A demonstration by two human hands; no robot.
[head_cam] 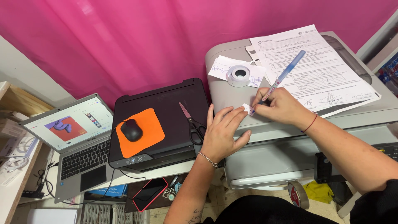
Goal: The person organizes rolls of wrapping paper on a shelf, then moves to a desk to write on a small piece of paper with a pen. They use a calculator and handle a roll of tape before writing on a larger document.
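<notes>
Lying on the lid of the grey printer [232, 97], a small white label [247, 108] sat between the two hands, with the tip of a blue pen [282, 76] touching its right edge. The right hand [278, 105] was closed around the pen, its fingers wrapped low on the barrel. The left hand [222, 132] lay flat and spread on the lid, fingertips [239, 110] pressed just beside the label and touching its left end.

Behind the label stood a roll of white labels [240, 74] on a loose slip of paper, near but apart from it. Printed forms [323, 70] covered the right part of the lid under the pen's barrel. To the left, a black printer [166, 99] carried scissors [192, 124] with black handles, close by the left wrist, and an orange pad [147, 124] with a black mouse [131, 130]. Further left an open laptop [70, 137] rested on the worktop [174, 169]. A phone in a red case [149, 193] lay lower down, and a roll of tape [298, 194] sat below the grey printer.
</notes>
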